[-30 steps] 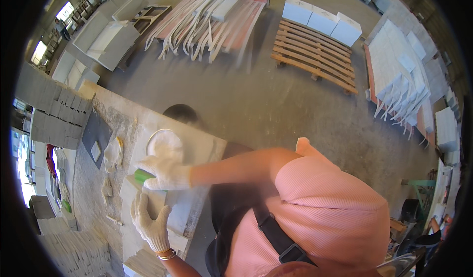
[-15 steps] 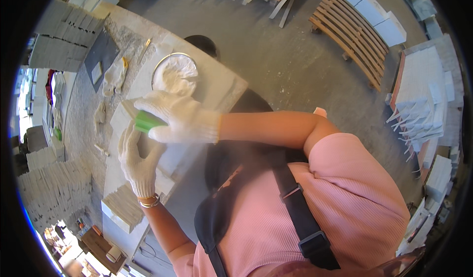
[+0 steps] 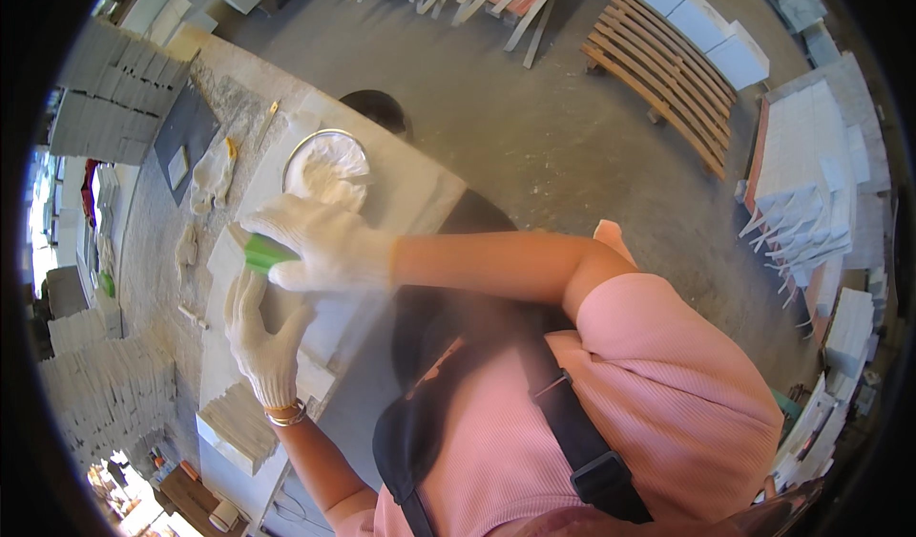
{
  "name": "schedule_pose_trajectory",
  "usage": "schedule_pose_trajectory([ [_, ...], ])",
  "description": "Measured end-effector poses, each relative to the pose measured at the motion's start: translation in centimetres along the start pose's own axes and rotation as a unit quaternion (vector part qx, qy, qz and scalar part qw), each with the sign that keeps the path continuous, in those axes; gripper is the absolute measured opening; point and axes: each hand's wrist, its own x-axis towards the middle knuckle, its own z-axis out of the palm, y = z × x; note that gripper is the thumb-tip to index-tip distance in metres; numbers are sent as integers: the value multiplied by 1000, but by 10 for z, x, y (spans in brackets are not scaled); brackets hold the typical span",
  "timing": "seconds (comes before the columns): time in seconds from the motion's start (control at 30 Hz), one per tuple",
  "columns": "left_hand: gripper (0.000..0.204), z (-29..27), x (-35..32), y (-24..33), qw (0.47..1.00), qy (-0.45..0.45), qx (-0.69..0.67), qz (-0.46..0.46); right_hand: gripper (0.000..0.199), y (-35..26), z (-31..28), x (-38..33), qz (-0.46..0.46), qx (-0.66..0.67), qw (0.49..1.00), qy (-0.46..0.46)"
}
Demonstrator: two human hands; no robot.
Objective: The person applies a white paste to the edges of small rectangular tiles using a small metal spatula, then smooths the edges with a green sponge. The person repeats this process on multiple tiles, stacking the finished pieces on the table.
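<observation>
Presently: green tool (image 3: 260, 252) clenched in gloved right hand (image 3: 329, 246) over white slab (image 3: 320, 332) on table (image 3: 420, 193), gloved left hand (image 3: 260, 338) flat on slab just below; round bowl (image 3: 324, 165) of white paste immediately beyond, table edge near.

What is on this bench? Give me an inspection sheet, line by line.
Surface: dusty stone bench.
Job's things: white slab under both hands; green tool; metal bowl of white paste.
Clutter: spare gloves, small scraps.
Grips: right hand, gloved, closed on the green tool; left hand, gloved, flat on the slab.
Cables: nothing seen.
Surroundings: wooden pallet, stacked tiles, concrete floor.
</observation>
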Motion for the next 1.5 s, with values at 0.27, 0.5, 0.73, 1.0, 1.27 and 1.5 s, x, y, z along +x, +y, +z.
schedule_pose_trajectory([
  [0.27,80,0,4,-2,999,-5,-48,-5,62,8,-1,-7,23,43,999,-12],
  [0.5,79,-1,0,-2,1000,16,-20,2,60,16,3,7,54,-2,998,-16],
  [0.73,82,-1,1,-5,998,-1,-59,7,55,29,12,6,27,1,1000,-10],
  [1.0,81,-2,1,-4,999,10,-35,35,63,21,6,-4,-47,-67,995,-62],
  [1.27,79,0,1,1,998,32,-57,19,65,18,-2,3,78,84,992,-53],
  [1.5,73,-1,1,-1,999,42,12,31,64,19,-4,2,137,61,986,-78],
])
